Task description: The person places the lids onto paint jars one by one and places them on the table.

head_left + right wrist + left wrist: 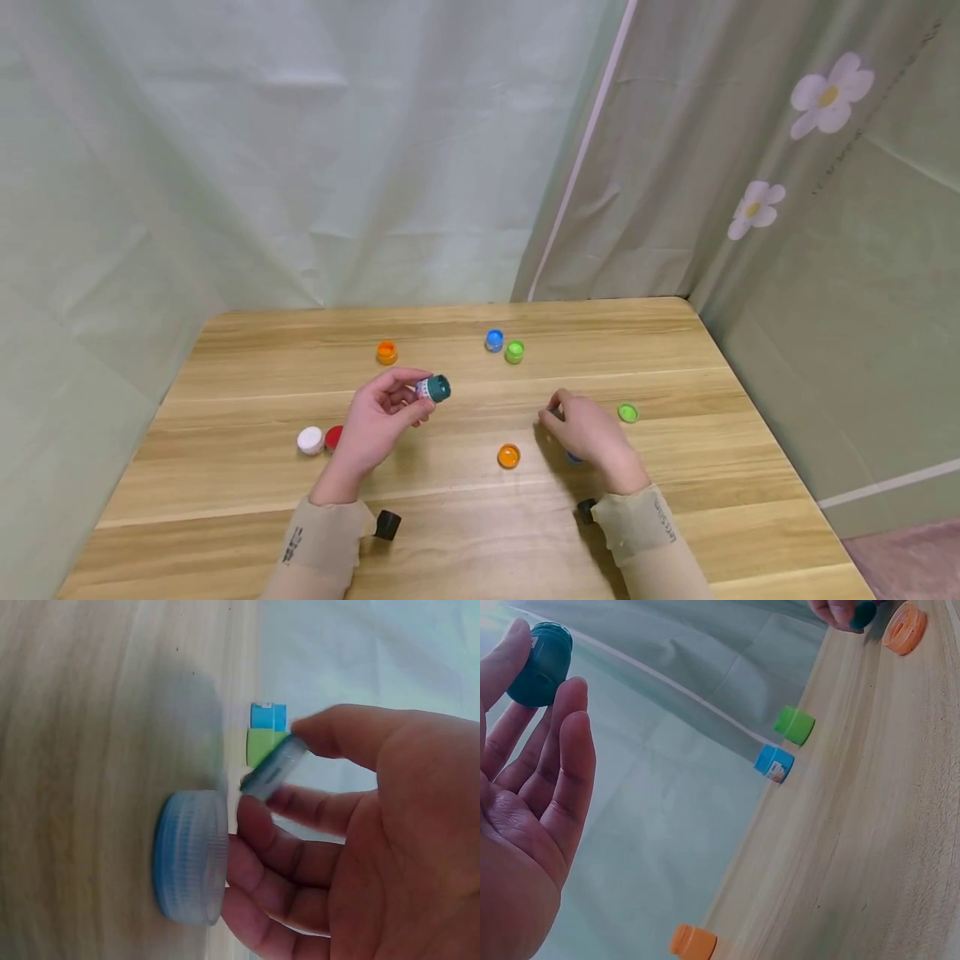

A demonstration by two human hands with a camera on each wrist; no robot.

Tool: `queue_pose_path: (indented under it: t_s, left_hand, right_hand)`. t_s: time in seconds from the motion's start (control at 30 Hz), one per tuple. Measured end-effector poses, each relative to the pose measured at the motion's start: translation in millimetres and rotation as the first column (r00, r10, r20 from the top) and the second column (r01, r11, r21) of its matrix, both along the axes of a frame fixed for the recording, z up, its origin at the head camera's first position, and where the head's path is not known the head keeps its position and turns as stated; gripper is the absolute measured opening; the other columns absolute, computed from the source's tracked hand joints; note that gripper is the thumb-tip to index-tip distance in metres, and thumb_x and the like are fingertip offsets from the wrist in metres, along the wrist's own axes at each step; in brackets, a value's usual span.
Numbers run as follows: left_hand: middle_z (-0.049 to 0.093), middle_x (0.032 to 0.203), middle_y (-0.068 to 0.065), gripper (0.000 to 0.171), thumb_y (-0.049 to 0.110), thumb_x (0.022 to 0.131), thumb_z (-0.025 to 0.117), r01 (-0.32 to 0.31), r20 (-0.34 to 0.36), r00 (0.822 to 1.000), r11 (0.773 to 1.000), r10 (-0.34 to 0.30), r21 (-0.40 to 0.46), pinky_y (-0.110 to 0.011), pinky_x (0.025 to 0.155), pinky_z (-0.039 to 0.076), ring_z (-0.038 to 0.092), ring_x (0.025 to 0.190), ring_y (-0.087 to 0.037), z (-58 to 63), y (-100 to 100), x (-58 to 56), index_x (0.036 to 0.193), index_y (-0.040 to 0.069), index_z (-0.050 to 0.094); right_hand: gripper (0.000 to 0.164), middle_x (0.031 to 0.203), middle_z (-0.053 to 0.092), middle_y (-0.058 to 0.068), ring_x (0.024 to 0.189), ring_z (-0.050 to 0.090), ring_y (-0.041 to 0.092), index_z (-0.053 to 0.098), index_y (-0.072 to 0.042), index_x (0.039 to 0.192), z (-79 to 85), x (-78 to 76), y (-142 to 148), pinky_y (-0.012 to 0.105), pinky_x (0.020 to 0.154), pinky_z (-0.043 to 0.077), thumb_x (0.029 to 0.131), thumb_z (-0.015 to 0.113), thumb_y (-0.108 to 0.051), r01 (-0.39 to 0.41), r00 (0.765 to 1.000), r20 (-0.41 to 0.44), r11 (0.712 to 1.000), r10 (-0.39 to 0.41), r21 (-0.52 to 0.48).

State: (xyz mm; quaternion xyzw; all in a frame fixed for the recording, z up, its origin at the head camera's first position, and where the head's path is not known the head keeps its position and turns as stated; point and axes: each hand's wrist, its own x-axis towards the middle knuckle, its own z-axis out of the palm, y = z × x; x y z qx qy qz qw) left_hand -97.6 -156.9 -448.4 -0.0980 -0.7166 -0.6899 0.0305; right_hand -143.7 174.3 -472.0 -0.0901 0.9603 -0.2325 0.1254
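In the head view my left hand (pixel 372 425) grips a small dark teal paint jar (pixel 435 388) above the table, its uncapped mouth facing right. The left wrist view has this jar (pixel 544 666) between the thumb and fingers. My right hand (pixel 592 431) is low over the right half of the table. It pinches a clear lid with teal paint inside (pixel 275 765) on edge between thumb and fingers, as the right wrist view shows. Right below those fingers lies a blue-stained lid (pixel 189 859), mostly hidden by the hand in the head view.
An orange lid (pixel 509 456) lies between the hands, a green lid (pixel 628 412) to the right. Open orange (pixel 387 352), blue (pixel 494 340) and green (pixel 514 352) jars stand farther back. White (pixel 310 440) and red (pixel 333 437) round pieces are by the left forearm. A curtain (pixel 360 167) hangs behind.
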Motion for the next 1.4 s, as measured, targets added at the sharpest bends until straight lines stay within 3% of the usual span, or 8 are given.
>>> queue_pose_path:
  t_s: [0.17, 0.37, 0.53, 0.77, 0.9, 1.13, 1.4]
  left_hand:
    - [0.072, 0.102, -0.014, 0.036, 0.004, 0.095, 0.082, 0.002, 0.013, 1.000, 1.000, -0.002, -0.004, -0.028, 0.071, 0.060, 0.070, 0.080, -0.021, -0.2, 0.3, -0.3, 0.129, 0.002, 0.070]
    - [0.071, 0.104, -0.018, 0.037, 0.006, 0.094, 0.083, 0.004, 0.022, 1.000, 1.000, -0.004, -0.009, -0.028, 0.071, 0.060, 0.069, 0.080, -0.022, -0.9, -0.2, 0.2, 0.129, 0.005, 0.070]
    - [0.072, 0.101, -0.016, 0.036, 0.005, 0.093, 0.083, 0.005, 0.008, 1.000, 1.000, -0.005, -0.020, -0.027, 0.069, 0.059, 0.068, 0.078, -0.021, -4.0, 1.0, -2.1, 0.127, 0.005, 0.071]
    - [0.071, 0.098, -0.017, 0.034, 0.004, 0.094, 0.083, 0.006, -0.007, 1.000, 0.999, -0.006, -0.034, -0.026, 0.067, 0.058, 0.068, 0.076, -0.021, -8.1, 2.2, -3.5, 0.126, 0.005, 0.072]
    - [0.072, 0.097, -0.013, 0.035, 0.003, 0.094, 0.083, 0.004, -0.013, 1.000, 1.000, -0.004, -0.024, -0.026, 0.067, 0.058, 0.068, 0.076, -0.021, -7.6, 3.2, -2.2, 0.126, 0.005, 0.072]
    - [0.072, 0.096, -0.010, 0.036, 0.003, 0.094, 0.082, 0.009, -0.020, 1.000, 1.000, -0.009, -0.022, -0.027, 0.067, 0.059, 0.068, 0.076, -0.022, -5.5, 5.9, 0.7, 0.128, 0.005, 0.071]
    - [0.075, 0.097, -0.009, 0.033, 0.007, 0.096, 0.081, 0.022, -0.024, 0.999, 0.999, -0.023, -0.036, -0.027, 0.067, 0.058, 0.068, 0.076, -0.022, -6.9, 6.6, -1.3, 0.128, 0.006, 0.072]
  right_hand:
    - [0.033, 0.084, 0.065, 0.000, 0.067, 0.055, 0.019, 0.070, -0.014, 0.129, 1.8, -1.4, 1.3, 0.036, 0.061, 0.045, 0.112, 0.054, -0.036, 0.016, 0.999, -0.035, 0.998, -0.018, -0.054]
    - [0.027, 0.092, 0.064, -0.001, 0.080, 0.059, 0.018, 0.067, -0.018, 0.125, 14.5, -1.2, 1.1, 0.037, 0.071, 0.049, 0.109, 0.062, -0.039, 0.001, 0.997, -0.071, 0.968, -0.020, -0.251]
    - [0.024, 0.106, 0.070, -0.003, 0.101, 0.064, 0.018, 0.063, -0.018, 0.116, 36.6, 7.5, -6.8, 0.039, 0.086, 0.053, 0.103, 0.072, -0.036, -0.068, 0.995, -0.099, 0.895, 0.027, -0.440]
    - [0.037, 0.133, 0.069, -0.004, 0.117, 0.062, 0.018, 0.067, -0.018, 0.143, 66.8, 20.3, -41.1, 0.045, 0.097, 0.053, 0.108, 0.068, -0.030, -0.213, 0.976, -0.175, 0.757, 0.132, -0.617]
    - [0.034, 0.131, 0.067, -0.005, 0.117, 0.060, 0.017, 0.069, -0.022, 0.140, 74.9, 25.4, -63.1, 0.045, 0.096, 0.052, 0.108, 0.068, -0.031, -0.233, 0.971, -0.195, 0.706, 0.136, -0.669]
    - [0.036, 0.114, 0.061, -0.001, 0.106, 0.056, 0.018, 0.070, -0.022, 0.139, 73.4, 29.2, -79.5, 0.035, 0.079, 0.045, 0.103, 0.075, -0.026, -0.193, 0.974, -0.218, 0.733, 0.063, -0.653]
    - [0.040, 0.127, 0.063, -0.002, 0.119, 0.056, 0.018, 0.062, -0.019, 0.147, 69.9, 27.1, -80.9, 0.039, 0.089, 0.050, 0.107, 0.068, -0.023, -0.226, 0.971, -0.200, 0.755, 0.128, -0.616]
